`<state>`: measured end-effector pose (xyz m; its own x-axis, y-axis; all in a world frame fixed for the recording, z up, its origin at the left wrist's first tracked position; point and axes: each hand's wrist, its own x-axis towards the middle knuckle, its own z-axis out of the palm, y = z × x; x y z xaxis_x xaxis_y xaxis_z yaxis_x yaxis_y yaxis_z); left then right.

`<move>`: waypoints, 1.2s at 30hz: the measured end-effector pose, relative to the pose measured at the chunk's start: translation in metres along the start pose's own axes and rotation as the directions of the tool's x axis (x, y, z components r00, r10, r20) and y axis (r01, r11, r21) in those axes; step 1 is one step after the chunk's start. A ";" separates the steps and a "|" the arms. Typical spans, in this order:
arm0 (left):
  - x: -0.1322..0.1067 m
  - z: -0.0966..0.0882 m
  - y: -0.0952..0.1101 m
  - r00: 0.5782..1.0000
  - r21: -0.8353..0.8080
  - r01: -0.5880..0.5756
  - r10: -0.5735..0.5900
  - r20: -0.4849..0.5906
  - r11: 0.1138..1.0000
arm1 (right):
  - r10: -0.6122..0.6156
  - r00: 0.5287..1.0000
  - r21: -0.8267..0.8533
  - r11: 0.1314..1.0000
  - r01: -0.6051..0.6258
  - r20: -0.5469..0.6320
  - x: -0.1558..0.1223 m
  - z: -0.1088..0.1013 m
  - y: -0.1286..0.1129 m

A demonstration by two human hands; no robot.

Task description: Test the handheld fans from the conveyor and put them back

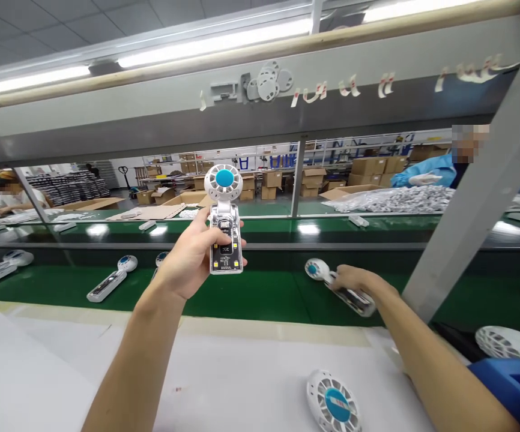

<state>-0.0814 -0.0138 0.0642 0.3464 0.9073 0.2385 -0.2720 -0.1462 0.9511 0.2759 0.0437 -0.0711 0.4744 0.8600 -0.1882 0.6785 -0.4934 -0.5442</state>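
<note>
Left hand [192, 255] grips 1 upright handheld fan [224, 222]; right hand [354, 281] seemingly closes around another fan [338, 287] on the green belt [260, 294].

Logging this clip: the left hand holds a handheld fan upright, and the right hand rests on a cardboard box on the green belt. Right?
Not quite. In the head view the right hand rests on another handheld fan lying on the green belt, not a box. The left hand does hold a fan upright.

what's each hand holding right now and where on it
The left hand holds a handheld fan upright by its handle. The right hand rests on the handle of another fan lying on the green belt.
</note>
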 end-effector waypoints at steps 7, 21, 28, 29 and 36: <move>0.002 0.004 -0.003 0.999 -0.041 0.046 -0.047 -0.016 0.998 | -0.246 0.956 0.722 0.690 0.058 0.158 -0.042 -0.014 -0.059; 0.003 0.017 -0.014 0.995 -0.027 0.060 -0.058 0.079 0.998 | -0.565 0.820 0.845 0.392 0.365 -0.092 -0.129 -0.032 -0.099; 0.007 0.020 -0.025 0.992 -0.075 0.016 -0.007 0.123 0.997 | -0.656 0.740 0.847 0.303 0.436 -0.147 -0.146 -0.028 -0.104; 0.007 0.021 -0.025 0.992 -0.076 0.012 -0.002 0.125 0.997 | -0.665 0.731 0.851 0.288 0.439 -0.152 -0.149 -0.028 -0.105; 0.005 0.024 -0.021 0.983 -0.077 -0.072 0.084 0.165 0.994 | -0.715 0.676 0.849 0.238 0.473 -0.176 -0.158 -0.023 -0.108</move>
<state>-0.0530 -0.0159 0.0499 0.4657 0.8143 0.3464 -0.3647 -0.1801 0.9136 0.1406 -0.0418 0.0360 -0.0655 0.9115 0.4060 -0.0902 0.3998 -0.9122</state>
